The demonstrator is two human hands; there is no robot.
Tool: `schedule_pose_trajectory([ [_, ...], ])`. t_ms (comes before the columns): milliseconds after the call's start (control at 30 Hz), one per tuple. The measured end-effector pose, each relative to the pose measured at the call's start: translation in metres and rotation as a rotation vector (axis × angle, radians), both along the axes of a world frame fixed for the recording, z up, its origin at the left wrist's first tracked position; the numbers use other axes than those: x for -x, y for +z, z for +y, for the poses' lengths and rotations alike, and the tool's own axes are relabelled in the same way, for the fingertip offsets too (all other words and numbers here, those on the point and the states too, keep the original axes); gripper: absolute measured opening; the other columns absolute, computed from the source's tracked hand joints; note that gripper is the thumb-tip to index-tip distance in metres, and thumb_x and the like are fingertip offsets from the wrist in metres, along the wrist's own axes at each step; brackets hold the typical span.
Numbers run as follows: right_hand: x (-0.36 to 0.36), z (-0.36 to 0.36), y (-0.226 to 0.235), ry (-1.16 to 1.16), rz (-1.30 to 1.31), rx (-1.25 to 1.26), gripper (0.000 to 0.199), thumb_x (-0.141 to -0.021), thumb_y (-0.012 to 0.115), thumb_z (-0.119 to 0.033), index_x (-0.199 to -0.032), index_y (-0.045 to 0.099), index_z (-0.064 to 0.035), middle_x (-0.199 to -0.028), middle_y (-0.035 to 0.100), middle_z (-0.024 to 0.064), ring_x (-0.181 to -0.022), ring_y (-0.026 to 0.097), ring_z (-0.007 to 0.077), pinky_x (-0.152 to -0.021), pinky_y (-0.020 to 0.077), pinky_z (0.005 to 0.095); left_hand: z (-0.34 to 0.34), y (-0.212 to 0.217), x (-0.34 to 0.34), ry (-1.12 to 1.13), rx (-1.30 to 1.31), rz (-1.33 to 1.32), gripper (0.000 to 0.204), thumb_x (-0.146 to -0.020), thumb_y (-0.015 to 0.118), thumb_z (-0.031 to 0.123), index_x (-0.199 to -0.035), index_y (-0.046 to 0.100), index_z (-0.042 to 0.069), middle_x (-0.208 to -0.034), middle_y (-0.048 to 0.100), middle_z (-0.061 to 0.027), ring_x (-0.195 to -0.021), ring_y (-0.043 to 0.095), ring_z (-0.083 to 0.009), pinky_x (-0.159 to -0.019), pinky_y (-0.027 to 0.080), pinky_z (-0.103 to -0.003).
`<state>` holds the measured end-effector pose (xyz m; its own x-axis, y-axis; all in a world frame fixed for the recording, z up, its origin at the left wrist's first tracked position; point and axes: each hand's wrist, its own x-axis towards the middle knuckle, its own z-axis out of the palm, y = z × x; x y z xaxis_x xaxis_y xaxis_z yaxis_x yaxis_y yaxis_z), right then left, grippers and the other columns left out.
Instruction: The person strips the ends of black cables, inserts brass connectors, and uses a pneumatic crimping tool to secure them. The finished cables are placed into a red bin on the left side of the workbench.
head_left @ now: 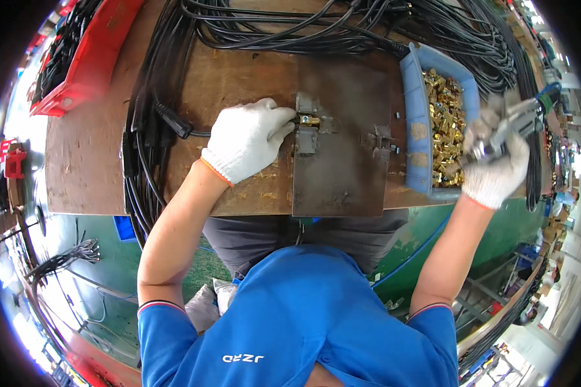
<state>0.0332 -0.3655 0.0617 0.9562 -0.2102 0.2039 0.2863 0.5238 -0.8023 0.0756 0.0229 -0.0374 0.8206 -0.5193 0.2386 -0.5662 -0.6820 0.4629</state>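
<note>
While L hand point(248, 138), palm down, pinches black cable point(201, 134) w/ thumb and fingers closed, brass fitting point(311, 121) lies on dark metal plate point(339, 184) just R of fingertips, long axis approx. L–R. L hand nearer. R hand point(502, 169), well apart by blue bin point(419, 158), appears closed round silver tool point(518, 122); motion-blurred.

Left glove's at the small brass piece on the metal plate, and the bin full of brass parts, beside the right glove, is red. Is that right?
Not quite: the bin full of brass parts is blue, not red, as the head view shows. The left glove is at the small brass piece on the metal plate, and the bin is beside the right glove.
</note>
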Motion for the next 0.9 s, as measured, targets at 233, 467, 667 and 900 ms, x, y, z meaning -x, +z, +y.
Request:
schedule_pose_trajectory([
  [233, -0.066, 0.079, 0.001, 0.346, -0.1, -0.13, 0.033, -0.105, 0.067, -0.033, -0.124, 0.062, -0.0073, -0.109, 0.063, 0.0047, -0.079, 0.053, 0.0154, -0.079, 0.0483, 0.0384, 0.0, 0.002, -0.001, -0.002, -0.026, 0.021, 0.019, -0.097, 0.072, 0.022, -0.111, 0.079, 0.012, -0.09, 0.071, -0.0136, -0.083, 0.073, -0.0369, -0.073, 0.058, -0.047],
  [467, -0.075, 0.148, -0.032, 0.411, -0.135, -0.022, 0.022, -0.102, 0.067, -0.018, -0.123, 0.066, -0.0126, -0.106, 0.069, 0.0129, -0.084, 0.063, 0.022, -0.079, 0.0542, 0.0468, -0.001, 0.001, -0.002, -0.003, 0.003, 0.038, 0.019, -0.097, 0.072, 0.022, -0.111, 0.079, 0.012, -0.09, 0.072, -0.0134, -0.083, 0.073, -0.0365, -0.074, 0.058, -0.046],
  [667, -0.068, 0.18, -0.039, 0.296, -0.139, -0.11, 0.031, -0.09, 0.076, 0.005, -0.116, 0.061, -0.0034, -0.102, 0.072, 0.0182, -0.081, 0.075, 0.0267, -0.067, 0.0647, 0.0422, 0.0, 0.0, -0.002, -0.002, -0.009, 0.038, 0.019, -0.097, 0.072, 0.021, -0.112, 0.079, 0.012, -0.091, 0.072, -0.0136, -0.084, 0.074, -0.0365, -0.075, 0.059, -0.046],
  [900, -0.076, 0.175, -0.04, 0.48, -0.19, 0.082, 0.041, -0.084, 0.081, 0.006, -0.117, 0.058, -0.0033, -0.103, 0.071, 0.0204, -0.083, 0.074, 0.0266, -0.069, 0.0642, 0.0398, 0.0, 0.0, -0.003, -0.001, -0.008, 0.032, 0.018, -0.097, 0.071, 0.021, -0.111, 0.079, 0.012, -0.092, 0.072, -0.0138, -0.086, 0.074, -0.0367, -0.075, 0.059, -0.046],
])
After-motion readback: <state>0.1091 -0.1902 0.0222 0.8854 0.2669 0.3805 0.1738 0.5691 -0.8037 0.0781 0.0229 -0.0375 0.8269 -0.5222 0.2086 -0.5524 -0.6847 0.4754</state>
